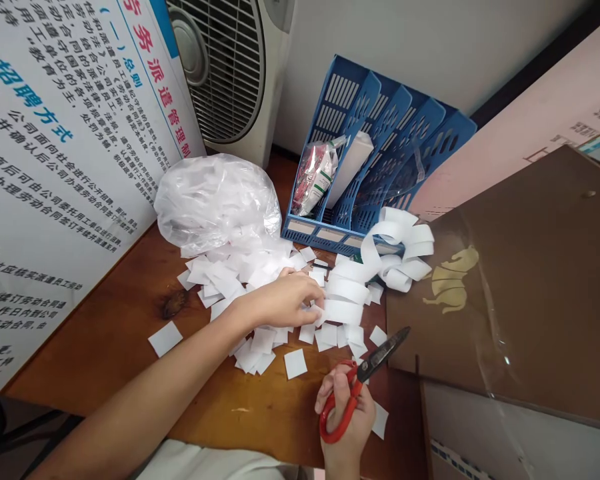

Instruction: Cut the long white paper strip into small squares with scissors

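My right hand (347, 413) grips a pair of scissors (384, 353) by its red handles, the dark blades pressed together and pointing up and to the right. Over the pile, my left hand (300, 298) has its fingers curled in a pinch at the near end of a long white strip (347, 290). Loops of this strip curl back toward the blue file rack. Small white cut squares (257, 343) lie heaped under and around my left hand. One loose square (295, 365) is on the wood between my two hands.
A clear plastic bag (217, 200) full of white pieces stands at the back left. Behind is a blue file rack (343, 230) holding a red-and-white packet (316, 180). A fan (220, 67), a printed board (70, 133) and a brown panel (530, 280) surround the wooden table (220, 413).
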A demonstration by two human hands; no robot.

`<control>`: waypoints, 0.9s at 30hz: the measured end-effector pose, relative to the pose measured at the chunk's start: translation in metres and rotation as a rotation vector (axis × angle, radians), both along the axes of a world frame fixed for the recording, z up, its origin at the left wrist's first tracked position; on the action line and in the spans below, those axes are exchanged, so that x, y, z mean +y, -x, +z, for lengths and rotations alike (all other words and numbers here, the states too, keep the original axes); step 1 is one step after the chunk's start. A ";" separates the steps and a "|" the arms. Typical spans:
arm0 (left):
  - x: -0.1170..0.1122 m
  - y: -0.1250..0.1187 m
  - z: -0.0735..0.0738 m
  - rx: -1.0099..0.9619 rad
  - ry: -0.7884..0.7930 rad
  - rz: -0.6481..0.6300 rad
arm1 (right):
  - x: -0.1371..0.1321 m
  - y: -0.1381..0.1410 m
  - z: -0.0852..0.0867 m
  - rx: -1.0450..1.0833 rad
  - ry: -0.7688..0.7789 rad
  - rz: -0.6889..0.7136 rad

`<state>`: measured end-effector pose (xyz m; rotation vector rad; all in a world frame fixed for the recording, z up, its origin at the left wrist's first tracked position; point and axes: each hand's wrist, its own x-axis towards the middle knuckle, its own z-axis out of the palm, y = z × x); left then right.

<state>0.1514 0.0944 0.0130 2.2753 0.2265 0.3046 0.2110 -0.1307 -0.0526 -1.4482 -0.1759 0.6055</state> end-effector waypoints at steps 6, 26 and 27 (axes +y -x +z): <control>-0.003 0.001 0.010 -0.055 -0.004 -0.030 | 0.003 0.000 0.002 -0.030 -0.020 -0.039; -0.073 0.067 0.014 -0.144 0.788 0.279 | 0.036 0.014 0.039 0.100 -0.140 0.014; -0.075 0.067 0.012 -0.137 0.840 0.284 | 0.036 0.017 0.041 0.099 -0.135 0.010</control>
